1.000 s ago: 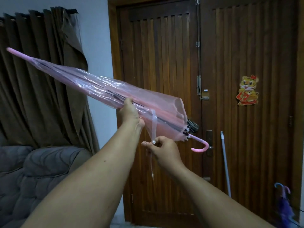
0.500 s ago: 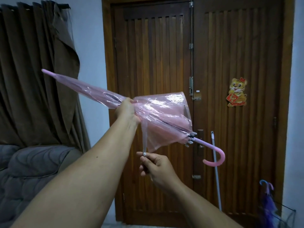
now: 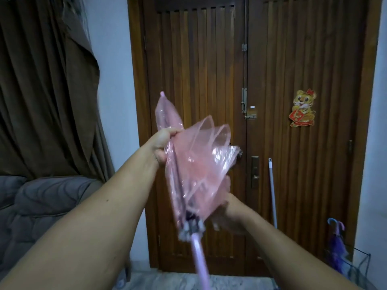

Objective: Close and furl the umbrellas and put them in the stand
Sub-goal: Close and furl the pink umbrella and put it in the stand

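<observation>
Where the left hand (image 3: 165,141) grips, pink umbrella (image 3: 194,168) bunches, blurred.

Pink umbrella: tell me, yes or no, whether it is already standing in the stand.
No: the pink umbrella is up in front of the door, gripped by the left hand, while the stand sits at lower right.

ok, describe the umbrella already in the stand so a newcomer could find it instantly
Start at the wooden double door and go to its lower right corner, where a black wire stand sits on the floor. The purple umbrella stands upright in it, furled, unlike the pink see-through one held in the hands.
</observation>
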